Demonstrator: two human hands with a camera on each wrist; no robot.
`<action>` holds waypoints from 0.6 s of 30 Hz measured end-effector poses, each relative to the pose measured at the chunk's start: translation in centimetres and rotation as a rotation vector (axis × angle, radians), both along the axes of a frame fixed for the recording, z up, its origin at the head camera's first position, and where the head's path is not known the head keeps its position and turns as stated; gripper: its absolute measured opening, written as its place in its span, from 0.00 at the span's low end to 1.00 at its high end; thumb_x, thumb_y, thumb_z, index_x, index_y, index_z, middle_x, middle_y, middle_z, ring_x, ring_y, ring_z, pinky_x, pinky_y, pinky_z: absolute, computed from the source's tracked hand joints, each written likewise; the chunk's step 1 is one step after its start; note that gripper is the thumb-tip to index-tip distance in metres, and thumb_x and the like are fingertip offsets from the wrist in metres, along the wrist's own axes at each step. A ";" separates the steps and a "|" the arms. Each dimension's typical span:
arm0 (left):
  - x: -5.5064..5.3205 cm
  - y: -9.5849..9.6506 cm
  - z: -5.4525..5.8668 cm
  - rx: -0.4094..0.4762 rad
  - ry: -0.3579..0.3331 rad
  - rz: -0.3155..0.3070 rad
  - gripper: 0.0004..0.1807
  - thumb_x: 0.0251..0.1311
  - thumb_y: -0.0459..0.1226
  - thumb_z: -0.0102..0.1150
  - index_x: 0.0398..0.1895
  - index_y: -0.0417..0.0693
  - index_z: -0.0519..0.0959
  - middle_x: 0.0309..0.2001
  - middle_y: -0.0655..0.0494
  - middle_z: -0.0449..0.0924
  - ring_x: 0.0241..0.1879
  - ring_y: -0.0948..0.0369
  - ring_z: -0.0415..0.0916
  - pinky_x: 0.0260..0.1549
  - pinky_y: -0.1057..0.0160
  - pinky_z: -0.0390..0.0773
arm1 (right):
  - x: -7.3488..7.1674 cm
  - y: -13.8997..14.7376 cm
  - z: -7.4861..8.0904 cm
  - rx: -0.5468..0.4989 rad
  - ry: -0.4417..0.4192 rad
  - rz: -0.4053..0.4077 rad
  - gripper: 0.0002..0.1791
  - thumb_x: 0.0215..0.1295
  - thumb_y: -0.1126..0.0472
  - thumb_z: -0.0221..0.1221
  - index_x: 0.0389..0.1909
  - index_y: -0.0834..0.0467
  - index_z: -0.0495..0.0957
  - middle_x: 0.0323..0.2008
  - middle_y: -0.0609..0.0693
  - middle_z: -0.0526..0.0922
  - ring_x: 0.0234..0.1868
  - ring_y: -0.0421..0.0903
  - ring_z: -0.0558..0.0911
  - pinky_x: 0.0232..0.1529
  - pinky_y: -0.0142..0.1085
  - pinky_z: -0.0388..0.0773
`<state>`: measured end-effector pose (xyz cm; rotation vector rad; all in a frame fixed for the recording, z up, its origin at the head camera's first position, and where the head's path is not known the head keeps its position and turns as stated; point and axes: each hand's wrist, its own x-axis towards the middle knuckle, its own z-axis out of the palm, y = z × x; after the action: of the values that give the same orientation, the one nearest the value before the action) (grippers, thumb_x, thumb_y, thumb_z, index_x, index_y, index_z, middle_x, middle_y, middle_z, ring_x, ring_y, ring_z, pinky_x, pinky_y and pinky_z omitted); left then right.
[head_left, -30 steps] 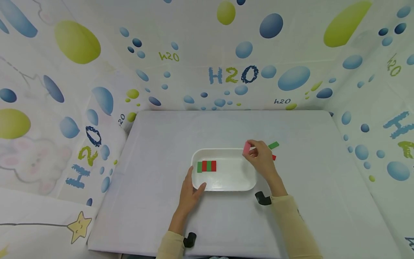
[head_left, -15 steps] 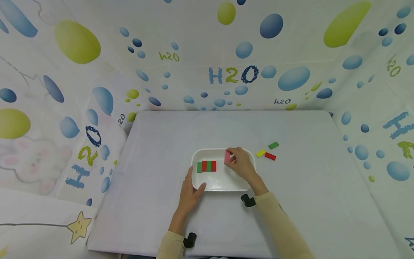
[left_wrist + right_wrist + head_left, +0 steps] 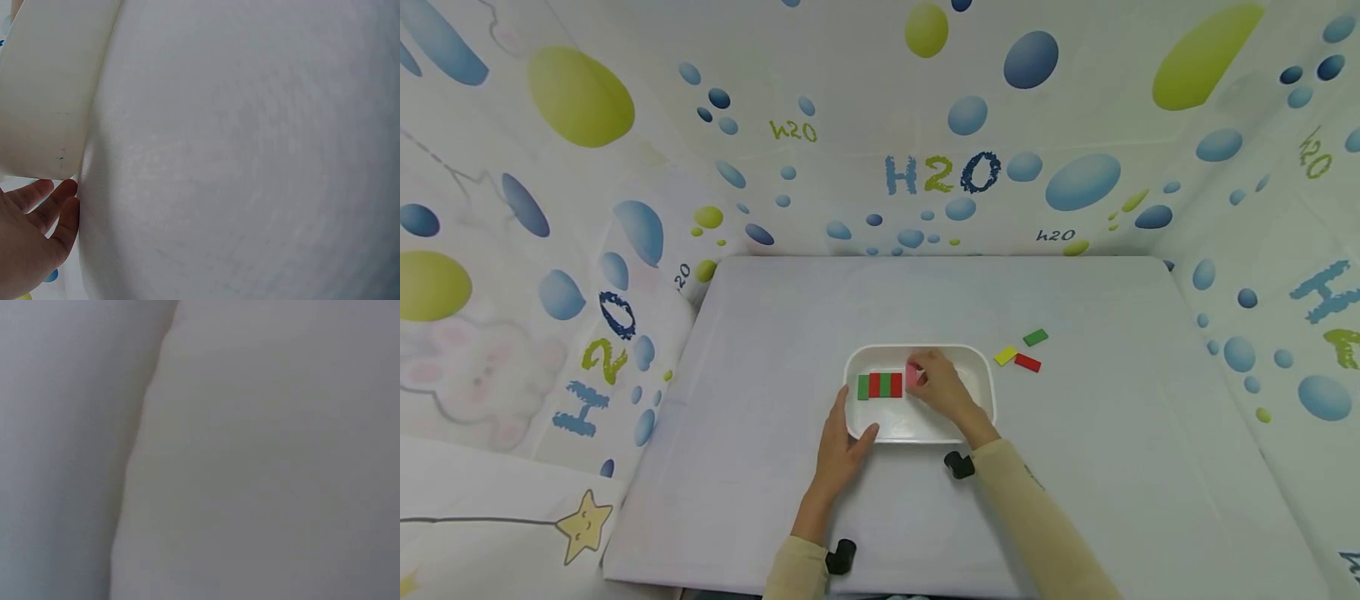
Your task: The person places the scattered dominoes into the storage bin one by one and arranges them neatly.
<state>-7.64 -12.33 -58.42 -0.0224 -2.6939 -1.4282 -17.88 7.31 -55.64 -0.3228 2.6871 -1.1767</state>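
In the head view, my right hand [image 3: 942, 387] pinches a small pink block [image 3: 912, 377], held upright between thumb and fingers over the white tray [image 3: 940, 435]. Just to its left, a row of green and red blocks [image 3: 880, 386] lies side by side in the tray. My left hand [image 3: 841, 450] rests against the tray's left end, its fingers along the side and its thumb at the near rim. The left wrist view shows the left hand's fingertips [image 3: 70, 187] touching the tray's outer wall [image 3: 47, 106]. Blurred pale surfaces fill the right wrist view, which shows no block.
Right of the tray lie a yellow block [image 3: 1005, 356], a red block [image 3: 1027, 362] and a green block [image 3: 1036, 337] on the white-covered table [image 3: 1120, 433]. Printed cloth walls [image 3: 850, 100] surround the table at the back and sides.
My right hand has carried the pink block leftward across the tray to the right end of the row. The yellow and red blocks it covered are now uncovered. My left hand stays put.
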 end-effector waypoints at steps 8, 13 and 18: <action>0.0 0.0 -0.1 -0.005 0.007 0.003 0.45 0.61 0.48 0.59 0.76 0.44 0.50 0.72 0.42 0.61 0.69 0.45 0.61 0.66 0.41 0.62 | -0.1 -0.5 -0.6 0.032 0.062 0.047 0.24 0.52 0.70 0.69 0.52 0.66 0.79 0.42 0.57 0.75 0.35 0.45 0.76 0.39 0.35 0.77; 0.0 0.0 0.0 -0.012 0.013 0.003 0.45 0.61 0.47 0.60 0.76 0.44 0.50 0.72 0.42 0.61 0.69 0.44 0.62 0.65 0.40 0.62 | -0.2 -0.7 -0.9 0.103 0.070 0.059 0.23 0.52 0.68 0.70 0.51 0.65 0.80 0.40 0.56 0.74 0.36 0.45 0.73 0.40 0.36 0.74; 0.1 0.1 0.1 -0.018 0.004 0.008 0.45 0.61 0.48 0.59 0.76 0.44 0.50 0.73 0.41 0.60 0.69 0.44 0.62 0.66 0.40 0.62 | -0.1 -1.0 -1.2 0.171 0.044 0.056 0.25 0.53 0.65 0.71 0.54 0.63 0.79 0.43 0.55 0.74 0.38 0.45 0.72 0.42 0.36 0.74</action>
<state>-7.53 -12.26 -58.34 -0.0151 -2.7007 -1.4000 -18.02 6.32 -56.85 -0.3988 2.7732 -0.9270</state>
